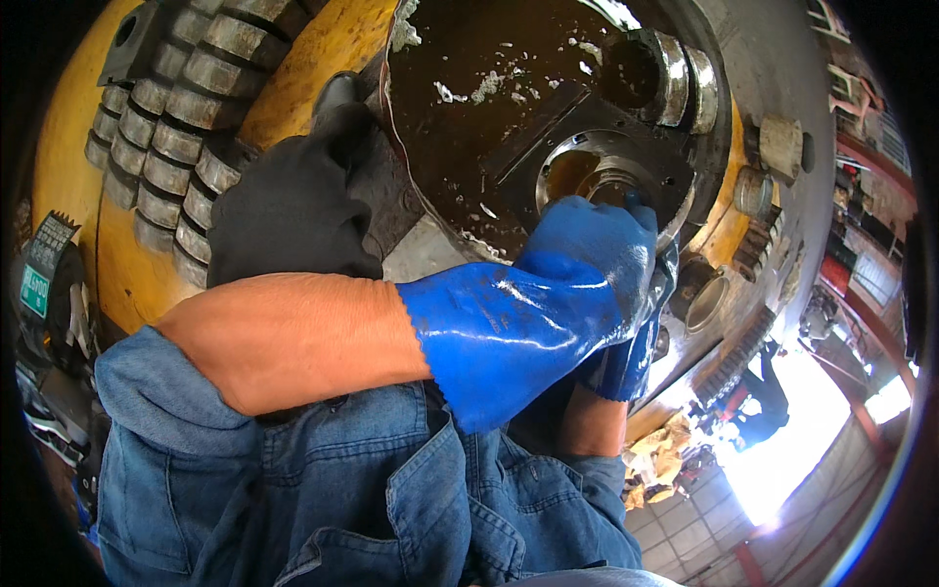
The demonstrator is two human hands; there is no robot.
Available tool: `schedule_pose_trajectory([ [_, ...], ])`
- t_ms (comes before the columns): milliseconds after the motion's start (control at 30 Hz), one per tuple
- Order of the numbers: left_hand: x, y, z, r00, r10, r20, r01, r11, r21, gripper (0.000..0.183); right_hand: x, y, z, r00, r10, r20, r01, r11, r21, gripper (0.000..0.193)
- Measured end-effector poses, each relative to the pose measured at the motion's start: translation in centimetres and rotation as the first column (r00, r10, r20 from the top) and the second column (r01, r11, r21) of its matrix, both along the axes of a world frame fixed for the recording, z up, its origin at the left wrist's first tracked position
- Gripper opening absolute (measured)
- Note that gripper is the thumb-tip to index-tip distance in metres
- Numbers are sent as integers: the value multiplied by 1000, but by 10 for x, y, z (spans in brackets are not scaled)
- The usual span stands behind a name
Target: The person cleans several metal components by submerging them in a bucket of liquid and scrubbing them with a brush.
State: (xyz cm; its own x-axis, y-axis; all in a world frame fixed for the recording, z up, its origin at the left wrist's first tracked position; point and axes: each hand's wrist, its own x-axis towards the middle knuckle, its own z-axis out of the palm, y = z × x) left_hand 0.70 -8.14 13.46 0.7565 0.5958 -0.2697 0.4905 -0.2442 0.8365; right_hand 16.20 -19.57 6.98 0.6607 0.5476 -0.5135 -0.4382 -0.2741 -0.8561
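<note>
My left hand (599,235), in a long blue rubber glove, reaches into a round basin (413,186) of dark brown liquid with patches of foam. Its fingers curl down at the bore of a dark metal part with a round bolted flange (638,149). The fingertips are partly hidden, so what they grip cannot be made out. Behind the left wrist, my right hand (667,279) wears a matching glove and is mostly covered; its fingers do not show. Two shiny metal rings (675,78) stand beside the flanged part, partly in the liquid.
Rows of grooved metal rings (176,137) stand on a yellow surface at the left. A black bulky object (289,210) lies beside the basin. More metal rings (706,303) and parts sit at the right. A person in dark clothes (765,401) is farther off.
</note>
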Motion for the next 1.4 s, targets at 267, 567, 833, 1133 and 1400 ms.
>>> schedule_pose_trajectory([
  [267,28,-56,-7,891,449,71,-454,873,180,36,-3,-9,10,999,10,32,-9,1000,-20,54],
  [567,-1,-30,-17,930,250,269,-284,955,92,48,4,-3,11,994,49,97,-48,999,-12,55],
  [833,-19,-14,-11,980,172,105,-166,984,-63,53,16,17,12,962,165,218,-176,984,32,57],
  [1133,-31,7,-9,966,241,93,-137,783,-607,45,2,21,17,840,325,435,-201,931,-306,51],
  [1400,-11,-14,-60,746,664,53,-210,310,-927,62,-26,35,56,785,438,439,-244,869,-431,63],
])
